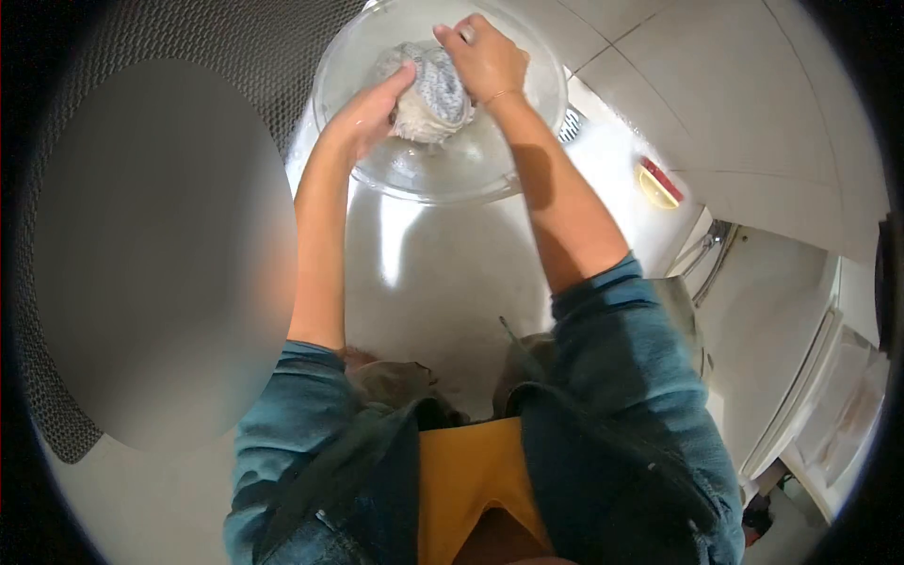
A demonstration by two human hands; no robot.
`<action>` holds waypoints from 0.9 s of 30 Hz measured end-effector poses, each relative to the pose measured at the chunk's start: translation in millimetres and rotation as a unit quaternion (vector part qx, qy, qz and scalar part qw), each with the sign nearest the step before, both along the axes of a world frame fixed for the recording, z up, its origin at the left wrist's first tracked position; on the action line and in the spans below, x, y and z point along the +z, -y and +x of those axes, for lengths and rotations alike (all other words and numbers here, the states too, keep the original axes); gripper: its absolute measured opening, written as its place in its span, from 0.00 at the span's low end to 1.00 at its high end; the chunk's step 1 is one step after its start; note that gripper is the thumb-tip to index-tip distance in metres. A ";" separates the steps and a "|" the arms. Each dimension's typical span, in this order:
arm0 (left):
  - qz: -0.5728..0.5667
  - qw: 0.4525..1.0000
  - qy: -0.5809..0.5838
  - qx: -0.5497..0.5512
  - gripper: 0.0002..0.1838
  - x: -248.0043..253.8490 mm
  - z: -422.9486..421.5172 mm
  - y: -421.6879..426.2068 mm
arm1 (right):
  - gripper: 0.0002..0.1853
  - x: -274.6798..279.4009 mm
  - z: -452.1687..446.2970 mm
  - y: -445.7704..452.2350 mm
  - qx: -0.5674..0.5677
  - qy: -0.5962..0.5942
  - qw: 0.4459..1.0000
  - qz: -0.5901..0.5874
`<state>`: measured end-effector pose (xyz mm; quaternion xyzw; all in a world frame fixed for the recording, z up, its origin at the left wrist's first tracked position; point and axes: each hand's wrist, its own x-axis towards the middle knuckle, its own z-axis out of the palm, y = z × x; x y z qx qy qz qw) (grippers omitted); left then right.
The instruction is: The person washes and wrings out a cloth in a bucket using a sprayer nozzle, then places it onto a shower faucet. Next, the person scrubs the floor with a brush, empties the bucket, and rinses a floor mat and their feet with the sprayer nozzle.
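Pale tiles [725, 94]; bunched grey-white cloth [437, 89] gripped in left hand [365, 115] and right hand [492, 64].

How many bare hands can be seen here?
2: left hand at the left of the cloth, right hand at its upper right. The blurred patch could hide others.

Textured grey mat [217, 38], pale tiles [725, 85] with thin dark joints [612, 44], slotted drain [571, 125], glossy floor [461, 282] reflecting white light [394, 240]

A textured mat [207, 38] spreads at upper left. On the right, a small item [656, 188] (red and pale yellow, hard to identify) lies near tiles [725, 113] and a hose [719, 261].
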<state>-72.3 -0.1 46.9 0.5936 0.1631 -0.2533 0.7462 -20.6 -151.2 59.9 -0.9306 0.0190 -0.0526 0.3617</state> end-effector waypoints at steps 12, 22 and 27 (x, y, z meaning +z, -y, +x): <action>0.573 0.780 0.166 -0.190 0.15 -17.6 10.9 -4.7 | 0.47 -105.9 -7.3 -10.4 0.325 -0.283 0.782 -0.450; -0.085 0.973 0.215 0.001 0.26 7.7 15.4 -23.6 | 0.23 36.4 -42.4 -12.0 0.506 -0.172 0.741 -0.407; -0.038 0.925 0.346 -0.149 0.34 51.5 13.4 -18.6 | 0.22 185.3 -13.9 -2.1 0.410 -0.174 0.832 -0.331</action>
